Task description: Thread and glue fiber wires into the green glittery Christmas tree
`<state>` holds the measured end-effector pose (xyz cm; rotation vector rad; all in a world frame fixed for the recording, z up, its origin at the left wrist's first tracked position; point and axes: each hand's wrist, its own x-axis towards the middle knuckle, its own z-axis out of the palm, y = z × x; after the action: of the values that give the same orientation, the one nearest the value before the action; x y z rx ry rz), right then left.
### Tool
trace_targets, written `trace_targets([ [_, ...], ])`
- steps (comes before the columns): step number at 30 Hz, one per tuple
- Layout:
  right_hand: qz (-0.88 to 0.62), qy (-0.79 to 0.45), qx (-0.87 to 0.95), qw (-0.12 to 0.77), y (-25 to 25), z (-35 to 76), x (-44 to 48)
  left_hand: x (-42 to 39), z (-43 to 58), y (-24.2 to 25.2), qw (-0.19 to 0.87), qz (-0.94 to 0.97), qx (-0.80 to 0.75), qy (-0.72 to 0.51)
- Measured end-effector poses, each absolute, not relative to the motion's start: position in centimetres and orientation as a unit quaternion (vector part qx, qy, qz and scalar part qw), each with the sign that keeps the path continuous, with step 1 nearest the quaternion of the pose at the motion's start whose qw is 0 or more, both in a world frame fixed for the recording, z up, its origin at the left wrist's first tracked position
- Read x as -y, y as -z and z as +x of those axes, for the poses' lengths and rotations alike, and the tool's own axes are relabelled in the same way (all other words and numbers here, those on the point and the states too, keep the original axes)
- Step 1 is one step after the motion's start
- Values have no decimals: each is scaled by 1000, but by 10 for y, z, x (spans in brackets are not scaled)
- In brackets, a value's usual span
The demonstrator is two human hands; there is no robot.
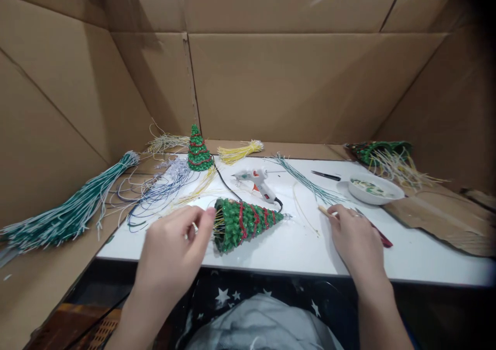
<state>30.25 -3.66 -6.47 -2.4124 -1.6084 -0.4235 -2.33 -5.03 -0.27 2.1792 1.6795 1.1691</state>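
A green beaded Christmas tree (248,223) with red garland lies on its side on the white table (306,257), its tip pointing right. Yellowish wires (219,222) show inside its open base. My left hand (174,241) is beside that base, thumb and fingers curled together; what they pinch, if anything, is hidden. Farther right, my right hand (356,241) is closed on a short wooden stick (323,210), held low over the table. A dark red-handled tool (383,236) lies partly hidden behind that hand. A loose thin yellow wire (304,210) lies between the tree and the stick.
Behind the lying tree rests a white glue gun (258,179) with a black cord. A second beaded tree (198,151) stands upright. Bundles of green wire (77,205) and yellow wire (240,152), a black pen-like tool (325,175) and a white bowl (375,195) surround the work. Cardboard walls (310,81) enclose the table.
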Motion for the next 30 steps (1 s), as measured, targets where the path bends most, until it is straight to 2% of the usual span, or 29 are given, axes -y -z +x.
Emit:
trace_targets([
  [3, -807, 201, 536, 143, 68, 299, 38, 46, -14, 8, 299, 704, -561, -317],
  [9, -704, 294, 565, 315, 71, 279, 39, 20, -1, 24, 524, 620, -451, -371],
  [15, -588, 330, 592, 440, 65, 255, 41, 12, -1, 29, 596, 522, -410, -451],
  [19, -557, 357, 563, 495, 61, 254, 45, 9, -7, 22, 667, 367, -381, -524],
  [24, -554, 340, 539, 535, 57, 255, 48, 7, -7, 6, 756, 148, -309, -558],
  [30, -580, 291, 547, 529, 60, 244, 49, 4, -7, 6, 747, 67, -305, -587],
])
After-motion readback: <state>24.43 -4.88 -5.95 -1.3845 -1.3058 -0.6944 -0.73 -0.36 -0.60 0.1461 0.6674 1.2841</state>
